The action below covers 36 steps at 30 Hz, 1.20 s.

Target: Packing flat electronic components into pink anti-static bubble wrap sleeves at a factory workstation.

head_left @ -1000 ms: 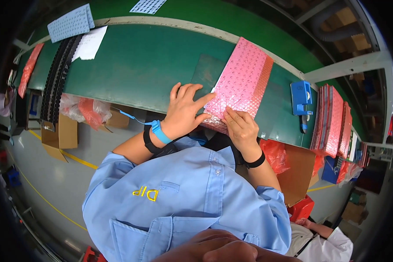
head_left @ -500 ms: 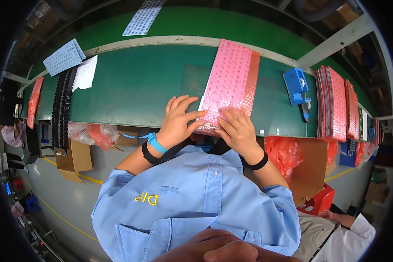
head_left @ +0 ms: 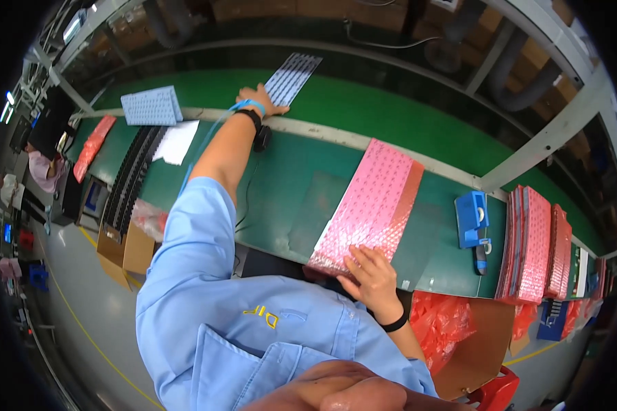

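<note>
Pouch of pink bubble wrap (head_left: 370,205) lies on counter (head_left: 281,181), right hand (head_left: 373,279) flat on its near end, left hand (head_left: 259,100) at pale blue sheet (head_left: 295,77), can't tell if gripping; looks like reach step, next calls for sure pinch.

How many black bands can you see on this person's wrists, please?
2: one black band sits behind the left hand, next to the light-blue strap; the other band sits behind the right hand, which rests on the pink bubble-wrapped package.
</note>
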Motion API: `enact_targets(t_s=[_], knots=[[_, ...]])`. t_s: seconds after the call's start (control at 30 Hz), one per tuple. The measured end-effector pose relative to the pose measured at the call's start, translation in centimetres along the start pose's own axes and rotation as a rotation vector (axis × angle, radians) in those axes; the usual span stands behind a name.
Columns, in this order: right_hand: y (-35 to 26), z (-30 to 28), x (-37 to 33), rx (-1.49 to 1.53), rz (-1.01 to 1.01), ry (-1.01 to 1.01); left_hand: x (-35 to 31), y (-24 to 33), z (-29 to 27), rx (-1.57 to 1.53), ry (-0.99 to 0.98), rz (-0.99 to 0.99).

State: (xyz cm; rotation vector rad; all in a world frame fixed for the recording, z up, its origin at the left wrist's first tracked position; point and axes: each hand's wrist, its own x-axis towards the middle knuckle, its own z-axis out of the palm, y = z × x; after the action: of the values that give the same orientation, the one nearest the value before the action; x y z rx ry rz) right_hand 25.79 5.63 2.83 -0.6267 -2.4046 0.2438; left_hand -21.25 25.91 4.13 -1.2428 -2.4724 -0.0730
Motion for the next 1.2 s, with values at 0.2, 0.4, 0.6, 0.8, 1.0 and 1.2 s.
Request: enact_targets(t_s=[0.2, 0.4, 0.6, 0.8, 1.0, 1.2], knots=[[0.3, -0.2, -0.1, 0.035, -0.009, -0.015, 2.1, 1.6, -0.9, -0.263, -0.431, 0.074], [-0.1, -2.3, 1.2, 0.132, -0.012, -0.114, 0.0, 0.1, -6.8, -1.000, -0.829, -0.193], [3.3, -6.0, 3.0, 0.803, 0.484, 0.072, -18.0, 1.4, -15.6, -1.304, -0.472, 0.400], [6.1, -15.2, 8.9, 1.684, 0.636, 0.135, -28.7, 1.9, -20.5, -1.091, 0.020, 0.734], [5.2, -13.6, 7.4, 0.678, 0.500, 0.290, -32.6, 2.2, -14.3, -0.955, 0.072, 0.518], [4.5, -9.2, 8.4, -0.328, -0.269, 0.030, -34.8, 2.6, -10.9, -0.917, 0.001, 0.441]])
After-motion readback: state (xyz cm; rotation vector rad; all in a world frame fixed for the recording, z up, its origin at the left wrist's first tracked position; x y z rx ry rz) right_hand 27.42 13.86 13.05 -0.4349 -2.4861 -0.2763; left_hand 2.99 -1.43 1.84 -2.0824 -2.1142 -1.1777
